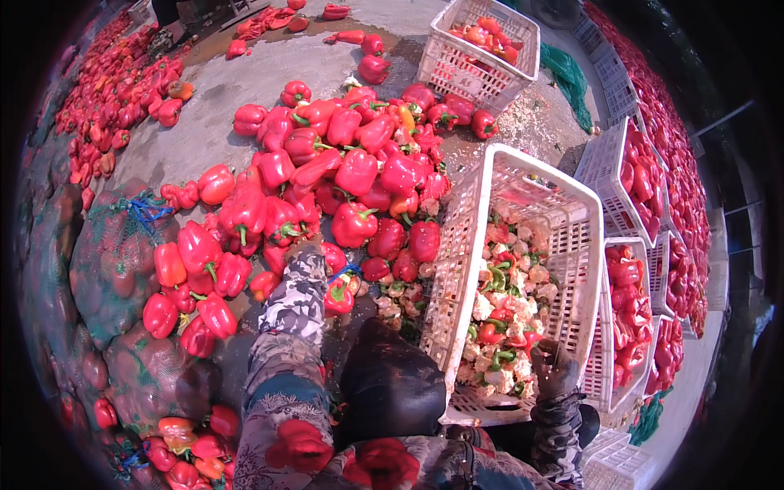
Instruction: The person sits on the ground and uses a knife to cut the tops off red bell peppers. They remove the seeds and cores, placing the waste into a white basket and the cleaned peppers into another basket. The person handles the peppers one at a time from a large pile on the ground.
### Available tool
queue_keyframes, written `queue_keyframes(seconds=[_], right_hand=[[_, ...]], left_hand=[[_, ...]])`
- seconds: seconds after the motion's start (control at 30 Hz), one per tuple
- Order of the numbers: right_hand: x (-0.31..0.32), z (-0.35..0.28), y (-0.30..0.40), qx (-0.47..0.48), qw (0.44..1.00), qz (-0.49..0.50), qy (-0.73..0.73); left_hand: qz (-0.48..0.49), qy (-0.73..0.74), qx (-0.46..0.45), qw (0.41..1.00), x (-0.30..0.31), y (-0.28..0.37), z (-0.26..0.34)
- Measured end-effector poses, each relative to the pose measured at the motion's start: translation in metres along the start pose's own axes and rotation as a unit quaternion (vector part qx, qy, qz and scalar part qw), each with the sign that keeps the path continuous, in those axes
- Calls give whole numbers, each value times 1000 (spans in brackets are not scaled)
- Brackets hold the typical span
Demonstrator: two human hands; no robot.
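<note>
My left hand (305, 246) reaches into a heap of red bell peppers (356, 173) on the concrete. Its sleeve and the peppers around it hide most of the fingers, so any grip there cannot be made out. My right hand (556, 367), in a dark glove, is at the near right side of a white plastic crate (597, 245). Its fingers are in shadow, and whether they hold something is unclear. Inside that crate lie cut pepper cores (505, 306) with pale seeds and green stems. More seed cores (392, 306) lie on the ground beside the crate's left wall.
Green mesh sacks (122, 263) of peppers stand at the left. Crates (626, 318) of red peppers line the right side. Farther off are another white crate (478, 79) with pepper pieces, a green net (566, 86) and a second pepper heap (116, 92). A person's foot (174, 30) shows at the top left.
</note>
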State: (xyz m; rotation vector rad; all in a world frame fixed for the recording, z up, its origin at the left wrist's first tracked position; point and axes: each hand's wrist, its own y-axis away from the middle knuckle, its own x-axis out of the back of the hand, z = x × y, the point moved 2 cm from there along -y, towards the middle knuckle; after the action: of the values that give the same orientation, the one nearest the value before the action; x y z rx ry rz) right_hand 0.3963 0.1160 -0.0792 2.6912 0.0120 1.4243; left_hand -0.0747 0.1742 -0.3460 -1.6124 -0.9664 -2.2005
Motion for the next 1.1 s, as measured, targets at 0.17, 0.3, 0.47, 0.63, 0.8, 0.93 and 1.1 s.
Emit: queue_keyframes(seconds=[0.17,0.3,0.47,0.63,0.8,0.93,1.1], right_hand=[[-30,-19,5,55,997,-56,-4],[-27,-19,12,63,998,-19,-2],[-20,-18,16,19,982,-3,-190],[4,-126,21,135,943,-123,-278],[23,-180,21,273,949,-143,-69],[29,-143,28,279,951,-134,-21],[35,-79,28,291,946,-106,-97]], left_hand=[[78,98,34,992,2,19,-15],[214,375,36,901,13,47,-34],[72,726,36,683,104,112,-25],[-100,839,-149,513,186,177,46],[-127,758,-286,572,255,255,120],[-112,702,-303,634,263,297,158],[-190,677,-246,667,222,307,188]])
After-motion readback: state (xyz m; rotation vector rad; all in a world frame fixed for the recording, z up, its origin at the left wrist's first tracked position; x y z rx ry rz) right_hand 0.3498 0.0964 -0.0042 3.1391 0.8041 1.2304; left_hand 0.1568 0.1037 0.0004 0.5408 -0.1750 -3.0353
